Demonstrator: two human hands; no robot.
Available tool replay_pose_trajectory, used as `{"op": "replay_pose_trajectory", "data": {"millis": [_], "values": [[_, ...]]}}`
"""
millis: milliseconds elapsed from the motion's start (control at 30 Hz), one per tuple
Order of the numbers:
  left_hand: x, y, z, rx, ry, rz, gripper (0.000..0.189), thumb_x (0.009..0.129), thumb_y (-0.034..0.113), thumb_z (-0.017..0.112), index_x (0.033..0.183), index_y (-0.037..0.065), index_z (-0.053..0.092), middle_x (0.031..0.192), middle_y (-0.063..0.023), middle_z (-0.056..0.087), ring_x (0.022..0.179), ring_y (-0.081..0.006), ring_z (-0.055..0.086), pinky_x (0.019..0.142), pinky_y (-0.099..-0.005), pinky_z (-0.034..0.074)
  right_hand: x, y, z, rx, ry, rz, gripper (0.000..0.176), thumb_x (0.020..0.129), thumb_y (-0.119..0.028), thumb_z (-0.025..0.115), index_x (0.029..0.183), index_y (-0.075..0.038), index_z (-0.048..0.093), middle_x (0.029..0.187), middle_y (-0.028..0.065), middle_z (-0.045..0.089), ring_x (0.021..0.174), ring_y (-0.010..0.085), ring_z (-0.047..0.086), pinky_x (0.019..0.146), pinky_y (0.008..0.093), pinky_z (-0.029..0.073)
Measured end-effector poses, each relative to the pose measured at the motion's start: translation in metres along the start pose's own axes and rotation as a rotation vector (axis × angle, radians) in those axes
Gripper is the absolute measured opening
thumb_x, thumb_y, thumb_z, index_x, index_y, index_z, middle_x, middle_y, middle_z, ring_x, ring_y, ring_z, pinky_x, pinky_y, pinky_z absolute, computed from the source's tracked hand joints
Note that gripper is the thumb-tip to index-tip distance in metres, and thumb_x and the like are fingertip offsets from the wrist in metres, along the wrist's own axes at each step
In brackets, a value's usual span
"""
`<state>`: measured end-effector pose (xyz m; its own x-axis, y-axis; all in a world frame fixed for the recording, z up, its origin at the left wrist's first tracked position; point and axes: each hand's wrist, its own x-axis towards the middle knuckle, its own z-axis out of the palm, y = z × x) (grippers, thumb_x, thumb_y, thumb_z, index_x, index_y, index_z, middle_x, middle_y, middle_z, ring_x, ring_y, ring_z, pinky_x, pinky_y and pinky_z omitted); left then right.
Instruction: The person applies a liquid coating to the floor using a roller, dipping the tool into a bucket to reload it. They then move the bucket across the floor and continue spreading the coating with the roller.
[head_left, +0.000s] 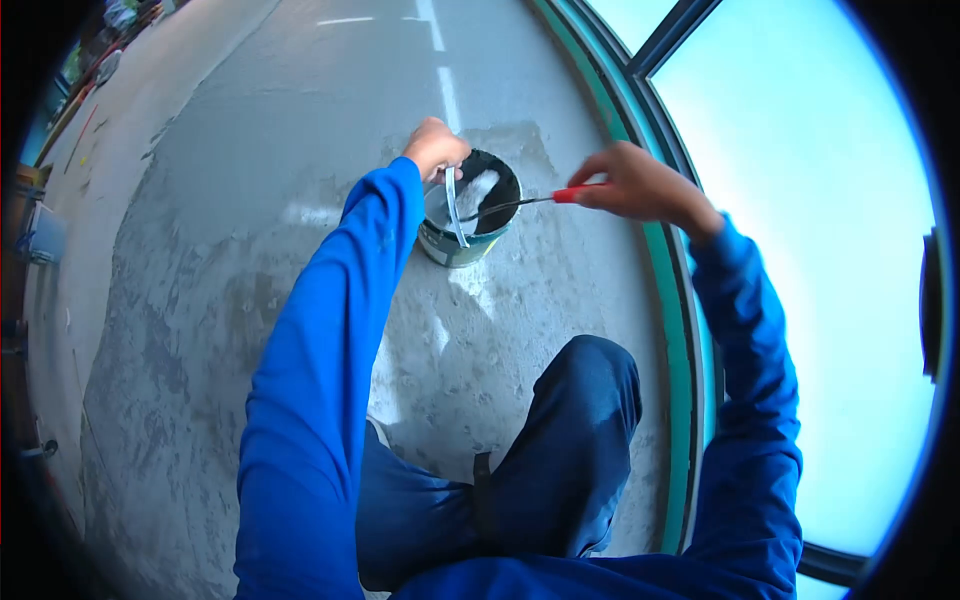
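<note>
A dark bucket stands on the grey floor, with whitish material inside. At its left rim is my left hand, closed round the end of a flat, pale-edged tool that slants down across the bucket's mouth. My right hand, to the right of the bucket, is wrapped round the red handle of a thin metal tool. The tool's shaft reaches left into the bucket, where its tip meets or passes behind the pale tool; contact is unclear.
A green-edged frame and bright glass panels run along the right. My bent knee is below the bucket. Boxes and a pale container stand at the far left, with assorted items at the upper left.
</note>
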<state>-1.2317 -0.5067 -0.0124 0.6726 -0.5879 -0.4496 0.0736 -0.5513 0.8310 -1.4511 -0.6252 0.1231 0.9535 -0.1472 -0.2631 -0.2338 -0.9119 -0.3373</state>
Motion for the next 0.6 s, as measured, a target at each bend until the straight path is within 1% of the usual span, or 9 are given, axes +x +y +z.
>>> {"op": "replay_pose_trajectory", "data": {"millis": [67,133,233,300,333,367,467,600], "values": [[-0.002,-0.003,0.003,-0.015,-0.001,0.023,0.008,0.076,0.002,0.061,0.081,-0.004,0.058,0.071,-0.0111,0.062,0.059,-0.0213,0.065,0.049,-0.0352,0.055,0.046,-0.010,0.026,0.004,-0.164,0.172,0.027,0.084,-0.024,0.067,0.097,-0.001,0.071,0.079,0.0131,0.068,0.066,0.0206,0.064,0.060,0.0305,0.051],[-0.008,0.003,-0.002,-0.014,0.008,0.056,0.008,0.076,0.001,0.061,0.080,-0.005,0.058,0.069,-0.0119,0.062,0.057,-0.0223,0.065,0.047,-0.0353,0.054,0.076,-0.015,0.056,-0.045,-0.234,0.199,0.028,0.081,-0.024,0.067,0.095,0.000,0.071,0.077,0.0122,0.068,0.065,0.0199,0.063,0.060,0.0305,0.051],[-0.029,0.000,-0.015,-0.019,0.011,0.065,0.007,0.075,-0.001,0.060,0.080,-0.005,0.058,0.067,-0.0126,0.061,0.054,-0.0234,0.064,0.046,-0.0362,0.054,0.094,-0.030,0.079,0.001,-0.200,0.306,0.029,0.074,-0.027,0.072,0.075,0.002,0.068,0.061,0.0081,0.062,0.053,0.0181,0.056,0.050,0.0334,0.045],[-0.045,0.006,-0.028,-0.048,-0.014,0.056,0.007,0.075,-0.001,0.059,0.080,-0.005,0.058,0.067,-0.0130,0.061,0.055,-0.0237,0.065,0.045,-0.0367,0.054,0.098,-0.036,0.092,-0.026,-0.230,0.350,0.028,0.074,-0.025,0.071,0.070,0.002,0.066,0.059,0.0075,0.060,0.051,0.0176,0.055,0.048,0.0329,0.044],[-0.046,0.003,-0.032,-0.072,-0.016,0.100,0.006,0.075,-0.002,0.059,0.080,-0.005,0.058,0.068,-0.0139,0.062,0.056,-0.0236,0.065,0.046,-0.0368,0.054,0.096,-0.044,0.093,-0.048,-0.238,0.370,0.028,0.074,-0.025,0.070,0.067,0.002,0.064,0.059,0.0072,0.059,0.051,0.0174,0.054,0.047,0.0326,0.043],[-0.046,0.002,-0.035,-0.038,-0.030,0.105,0.006,0.074,-0.002,0.059,0.080,-0.005,0.059,0.068,-0.0138,0.062,0.056,-0.0235,0.065,0.047,-0.0369,0.054,0.093,-0.052,0.095,-0.041,-0.240,0.378,0.030,0.073,-0.026,0.071,0.063,0.000,0.062,0.058,0.0069,0.058,0.050,0.0171,0.053,0.047,0.0327,0.042],[-0.048,-0.002,-0.047,0.029,-0.037,0.091,0.006,0.075,-0.001,0.059,0.080,-0.005,0.059,0.067,-0.0135,0.062,0.057,-0.0231,0.065,0.049,-0.0373,0.055,0.087,-0.073,0.103,-0.059,-0.246,0.346,0.031,0.073,-0.029,0.070,0.065,0.000,0.062,0.058,0.0068,0.058,0.050,0.0173,0.053,0.046,0.0329,0.042],[-0.058,-0.021,-0.070,0.120,-0.097,0.037,0.009,0.077,0.003,0.060,0.081,-0.005,0.060,0.069,-0.0133,0.062,0.058,-0.0231,0.066,0.051,-0.0374,0.056,0.080,-0.092,0.118,-0.071,-0.145,0.057,0.032,0.076,-0.031,0.071,0.075,0.001,0.068,0.069,0.0132,0.065,0.063,0.0228,0.060,0.059,0.0371,0.047]]}}
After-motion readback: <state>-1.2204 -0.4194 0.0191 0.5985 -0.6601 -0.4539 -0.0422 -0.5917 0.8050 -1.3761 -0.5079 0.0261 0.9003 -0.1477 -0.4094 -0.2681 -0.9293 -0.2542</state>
